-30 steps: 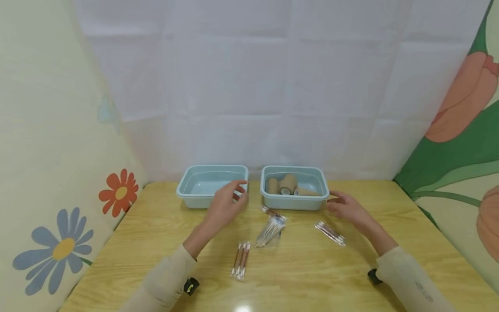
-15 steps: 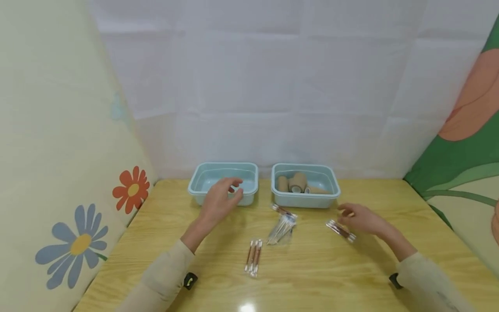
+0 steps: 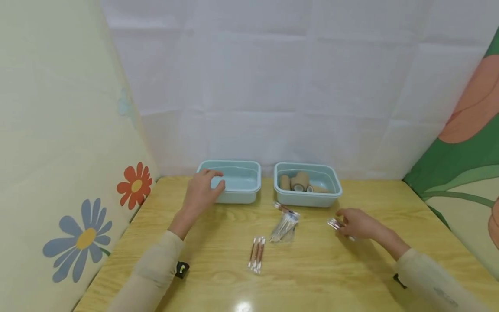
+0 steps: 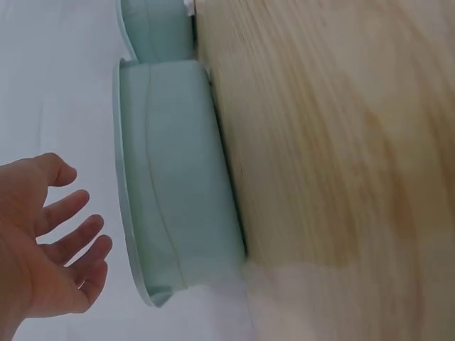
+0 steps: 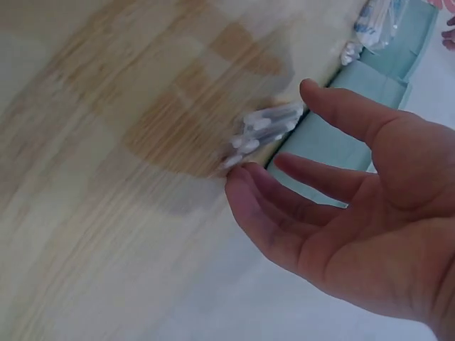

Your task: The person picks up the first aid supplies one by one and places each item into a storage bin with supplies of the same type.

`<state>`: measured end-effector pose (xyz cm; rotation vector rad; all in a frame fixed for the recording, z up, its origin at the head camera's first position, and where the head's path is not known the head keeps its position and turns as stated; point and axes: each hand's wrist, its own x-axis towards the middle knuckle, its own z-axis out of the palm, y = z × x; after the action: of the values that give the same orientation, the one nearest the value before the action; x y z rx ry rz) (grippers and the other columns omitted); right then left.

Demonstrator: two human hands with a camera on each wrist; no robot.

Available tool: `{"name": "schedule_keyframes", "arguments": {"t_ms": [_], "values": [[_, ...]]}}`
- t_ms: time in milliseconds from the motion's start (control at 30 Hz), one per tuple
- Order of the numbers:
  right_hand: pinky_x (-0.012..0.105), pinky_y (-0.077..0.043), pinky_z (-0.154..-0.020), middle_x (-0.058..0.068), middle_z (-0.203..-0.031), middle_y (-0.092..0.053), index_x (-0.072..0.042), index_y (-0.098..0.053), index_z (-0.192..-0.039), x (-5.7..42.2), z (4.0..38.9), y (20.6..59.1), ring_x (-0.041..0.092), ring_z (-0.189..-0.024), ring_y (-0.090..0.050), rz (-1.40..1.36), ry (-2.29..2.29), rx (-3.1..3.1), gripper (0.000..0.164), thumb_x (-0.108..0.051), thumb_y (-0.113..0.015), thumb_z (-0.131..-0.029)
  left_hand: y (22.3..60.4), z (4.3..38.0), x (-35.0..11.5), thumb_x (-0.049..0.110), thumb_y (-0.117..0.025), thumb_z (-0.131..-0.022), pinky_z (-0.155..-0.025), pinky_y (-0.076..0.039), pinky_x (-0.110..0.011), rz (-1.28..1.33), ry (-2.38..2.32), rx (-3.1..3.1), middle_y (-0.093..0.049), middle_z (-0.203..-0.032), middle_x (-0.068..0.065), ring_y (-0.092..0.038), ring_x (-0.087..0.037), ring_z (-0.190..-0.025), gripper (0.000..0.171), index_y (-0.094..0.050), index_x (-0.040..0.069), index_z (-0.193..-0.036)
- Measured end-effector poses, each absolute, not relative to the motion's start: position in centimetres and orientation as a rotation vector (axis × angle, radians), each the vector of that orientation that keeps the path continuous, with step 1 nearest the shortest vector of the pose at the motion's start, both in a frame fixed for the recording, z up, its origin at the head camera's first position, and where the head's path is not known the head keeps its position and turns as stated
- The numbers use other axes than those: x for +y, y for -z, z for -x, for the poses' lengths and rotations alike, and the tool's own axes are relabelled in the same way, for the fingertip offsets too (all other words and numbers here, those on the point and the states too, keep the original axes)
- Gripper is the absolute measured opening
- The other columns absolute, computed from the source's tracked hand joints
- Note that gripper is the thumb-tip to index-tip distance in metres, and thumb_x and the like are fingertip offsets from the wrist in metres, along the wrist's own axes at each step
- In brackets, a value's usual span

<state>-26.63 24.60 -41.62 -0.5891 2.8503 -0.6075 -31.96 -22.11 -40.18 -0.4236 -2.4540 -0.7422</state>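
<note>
My right hand (image 3: 360,224) hovers over a small clear packet of swabs (image 3: 334,223) on the table. In the right wrist view its fingers (image 5: 252,192) curve beside the white-tipped swabs (image 5: 266,126), and the thumb stands apart, so nothing is pinched. My left hand (image 3: 199,190), fingers relaxed and apart, is at the left front corner of the left pale blue box (image 3: 238,197). It holds nothing; the left wrist view shows a gap between the fingers and the box wall (image 4: 185,177). The inside of this box looks bare where it shows.
A second pale blue box (image 3: 308,200) holds several tan rolls (image 3: 302,180), probably bandages. Before it lie a clear bag of white-tipped sticks (image 3: 285,229) and another brown swab packet (image 3: 281,207) partly behind it. Nearer me lies a packet of brown swabs (image 3: 256,255).
My right hand has come down from beside the right box to the right swab packet. My left hand has drifted left across the left box. The view has shifted slightly.
</note>
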Motion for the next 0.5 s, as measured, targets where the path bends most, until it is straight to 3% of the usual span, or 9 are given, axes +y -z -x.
{"name": "schedule_keyframes", "arguments": {"t_ms": [100,233,367,500], "values": [[0.037,-0.048,-0.066,0.007,-0.083,-0.057,0.013,-0.063,-0.114,24.4,26.6,41.7,0.02,-0.074,-0.053,0.629,0.551,2.888,0.046,-0.014,-0.083,-0.082,40.5,32.4,-23.1,0.023,-0.065,-0.095,-0.086,-0.047,-0.056,0.313,0.767,-2.42,-0.063,-0.117,-0.022,-0.058,-0.041,-0.104,0.031,-0.072,0.001,-0.116],[0.038,-0.048,-0.068,0.008,-0.085,-0.055,0.008,-0.067,-0.104,24.2,26.5,41.9,0.021,-0.077,-0.052,0.641,0.532,2.897,0.035,-0.013,-0.084,-0.082,41.0,33.0,-24.4,0.026,-0.064,-0.095,-0.096,-0.038,-0.06,0.134,0.889,-2.402,-0.055,-0.127,-0.023,-0.052,-0.042,-0.115,0.04,-0.067,0.001,-0.126],[0.038,-0.05,-0.068,0.008,-0.085,-0.058,0.01,-0.067,-0.103,24.3,26.5,42.1,0.021,-0.077,-0.055,0.617,0.587,2.884,0.035,-0.012,-0.084,-0.081,41.2,33.4,-25.4,0.026,-0.064,-0.096,-0.105,-0.028,-0.064,0.029,1.015,-2.411,-0.047,-0.14,-0.025,-0.043,-0.044,-0.13,0.05,-0.058,0.0,-0.138],[0.038,-0.053,-0.067,0.008,-0.085,-0.063,0.011,-0.066,-0.103,24.7,26.4,42.2,0.021,-0.076,-0.06,0.582,0.67,2.862,0.037,-0.011,-0.084,-0.081,41.3,33.8,-26.1,0.029,-0.062,-0.098,-0.111,-0.027,-0.06,0.031,1.176,-2.474,-0.041,-0.149,-0.028,-0.036,-0.045,-0.138,0.062,-0.045,-0.002,-0.149]]}}
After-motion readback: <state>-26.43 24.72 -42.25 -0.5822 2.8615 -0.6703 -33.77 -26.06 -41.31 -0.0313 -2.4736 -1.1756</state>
